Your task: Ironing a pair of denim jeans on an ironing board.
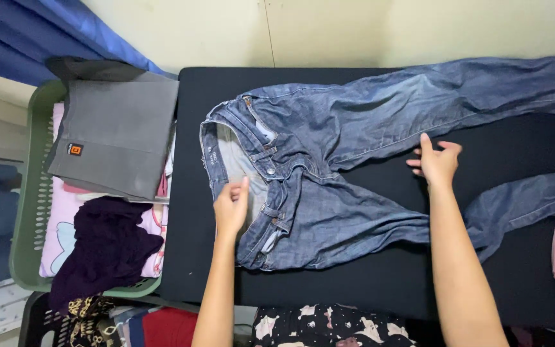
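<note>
Starting at the left: a green laundry basket (26,212) sits beside the table, with a folded grey garment (118,135) on top, a dark purple piece (104,247) below it and pink printed fabric underneath.

On the black table (380,283) there's a pair of blue jeans (329,135) laid out flat, front side up. The waistband is at the left end, fly open so the pale inside shows, and the two legs run off to the right, spread apart in a V. The denim is faded and pretty wrinkled. The upper leg goes to the right edge of the view; the lower one bends near the far right.

The left hand (231,207) lies on the open waistband, grip released, fingers flat and close together, just pressing on the cloth. The right hand (438,162) is in the gap between the legs, fingers spread, fingertips touching the lower edge of the upper leg, not clenched on anything.
</note>
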